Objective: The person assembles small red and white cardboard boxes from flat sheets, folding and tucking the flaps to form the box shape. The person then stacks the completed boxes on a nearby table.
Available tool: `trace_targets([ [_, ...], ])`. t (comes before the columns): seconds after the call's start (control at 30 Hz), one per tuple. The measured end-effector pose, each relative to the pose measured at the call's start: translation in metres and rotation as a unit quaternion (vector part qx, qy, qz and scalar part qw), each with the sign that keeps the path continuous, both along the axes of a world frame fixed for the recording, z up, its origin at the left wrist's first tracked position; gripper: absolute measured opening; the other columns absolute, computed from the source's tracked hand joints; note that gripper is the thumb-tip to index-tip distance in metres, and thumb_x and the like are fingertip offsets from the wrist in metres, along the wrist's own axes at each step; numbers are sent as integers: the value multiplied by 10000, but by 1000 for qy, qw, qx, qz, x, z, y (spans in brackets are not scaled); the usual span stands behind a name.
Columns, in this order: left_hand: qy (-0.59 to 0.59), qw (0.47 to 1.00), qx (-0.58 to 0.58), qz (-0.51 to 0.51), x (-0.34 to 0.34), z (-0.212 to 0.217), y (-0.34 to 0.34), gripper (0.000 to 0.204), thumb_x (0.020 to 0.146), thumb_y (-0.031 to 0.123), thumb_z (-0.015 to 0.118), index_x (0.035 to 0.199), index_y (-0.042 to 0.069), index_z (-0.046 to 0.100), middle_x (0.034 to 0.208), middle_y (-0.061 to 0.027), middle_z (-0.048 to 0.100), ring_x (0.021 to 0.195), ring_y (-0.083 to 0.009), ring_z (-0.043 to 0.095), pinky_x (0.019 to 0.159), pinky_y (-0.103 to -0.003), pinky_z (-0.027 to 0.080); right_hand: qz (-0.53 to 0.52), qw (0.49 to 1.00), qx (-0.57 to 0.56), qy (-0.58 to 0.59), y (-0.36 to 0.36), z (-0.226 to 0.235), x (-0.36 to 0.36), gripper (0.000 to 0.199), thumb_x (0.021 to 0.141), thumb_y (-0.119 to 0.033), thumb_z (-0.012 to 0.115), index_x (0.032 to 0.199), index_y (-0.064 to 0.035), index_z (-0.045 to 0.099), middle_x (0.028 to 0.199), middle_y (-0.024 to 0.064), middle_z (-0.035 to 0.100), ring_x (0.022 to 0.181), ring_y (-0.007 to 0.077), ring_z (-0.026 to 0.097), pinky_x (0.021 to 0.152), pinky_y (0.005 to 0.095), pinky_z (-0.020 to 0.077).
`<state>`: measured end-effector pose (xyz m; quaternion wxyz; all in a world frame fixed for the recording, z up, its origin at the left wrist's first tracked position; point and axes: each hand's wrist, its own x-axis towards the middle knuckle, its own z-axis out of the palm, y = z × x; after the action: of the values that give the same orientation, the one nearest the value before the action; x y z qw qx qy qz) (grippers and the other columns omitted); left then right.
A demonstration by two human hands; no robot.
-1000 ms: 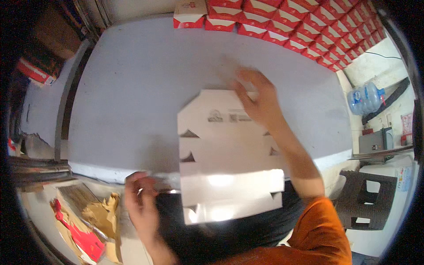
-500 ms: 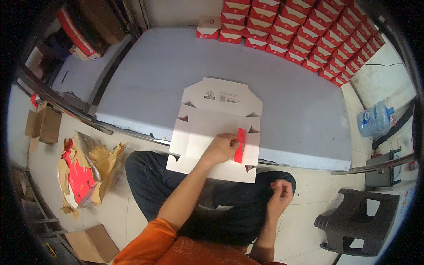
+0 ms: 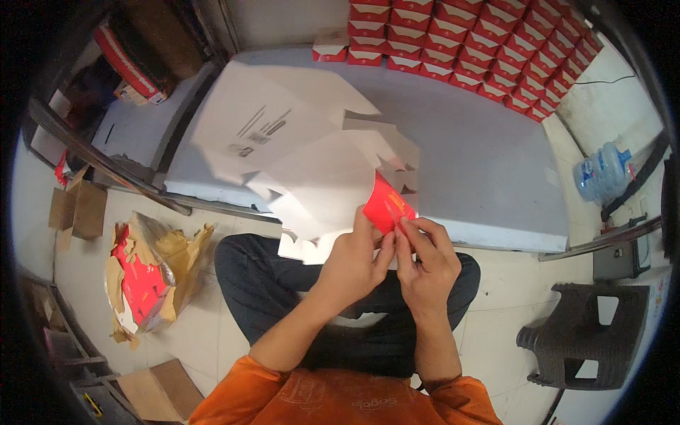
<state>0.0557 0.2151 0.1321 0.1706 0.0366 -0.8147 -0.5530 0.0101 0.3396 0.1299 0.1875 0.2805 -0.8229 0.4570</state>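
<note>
Item: white cardboard sheet [image 3: 304,163] with notched edges, located over the front edge of the table [image 3: 489,170], left of its middle; its near part overhangs. The picture blurs it, and whether it rests on the surface or is raised cannot be told. More notched edges show at its right; the number of sheets is uncertain.

Grip: a red flap [image 3: 388,205] is pinched by the left hand [image 3: 358,255] at its lower left and by the right hand [image 3: 428,262] at its lower right corner. Whether the flap belongs to the white sheet is not clear.

Handling, in judgement: light, springy card, stiff along creases, floppy across its breadth, rather smooth; notches and thin tabs liable to bend or tear. Sound holds are the flap corners and plain outer edges.

Surroundings: red boxes [image 3: 446,42] stacked along the table's far edge toward the right corner.
</note>
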Motion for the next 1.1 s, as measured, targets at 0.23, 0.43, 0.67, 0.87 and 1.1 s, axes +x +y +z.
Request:
trace_targets([
  [0.23,44,992,-55,-109,37,14,-4,411,809,125,663,1181,27,518,801,-158,659,729,-396,640,679,-389,527,141,960,-73,-232,32,-29,23,279,822,-246,747,893,-56,555,775,33,460,702,125,514,673,300,482],
  [0.43,-71,988,-69,-120,75,18,-42,118,775,178,682,776,64,650,544,-137,525,523,-346,557,499,-385,433,198,950,-86,-226,29,1,17,282,823,-116,718,1069,-17,625,798,41,622,620,80,549,548,218,423],
  [0.67,-4,973,-8,-229,60,15,-61,162,715,109,697,622,45,581,527,-135,473,481,-325,494,460,-341,367,222,950,74,-206,24,17,24,398,669,-80,833,1021,-6,660,893,123,700,788,210,672,732,277,511],
  [0.87,4,962,37,-272,59,24,-72,116,712,121,745,770,62,664,602,-88,602,550,-259,616,525,-320,464,288,923,232,-103,35,26,25,647,477,-296,940,987,-70,613,953,91,651,885,276,627,798,362,478],
  [1.1,-56,969,-26,-241,74,38,-86,246,766,141,762,967,37,667,728,-102,668,670,-287,674,617,-311,526,142,969,189,-67,52,41,-7,922,465,-423,906,1234,-43,568,1177,193,606,1296,391,374,1065,521,293],
])
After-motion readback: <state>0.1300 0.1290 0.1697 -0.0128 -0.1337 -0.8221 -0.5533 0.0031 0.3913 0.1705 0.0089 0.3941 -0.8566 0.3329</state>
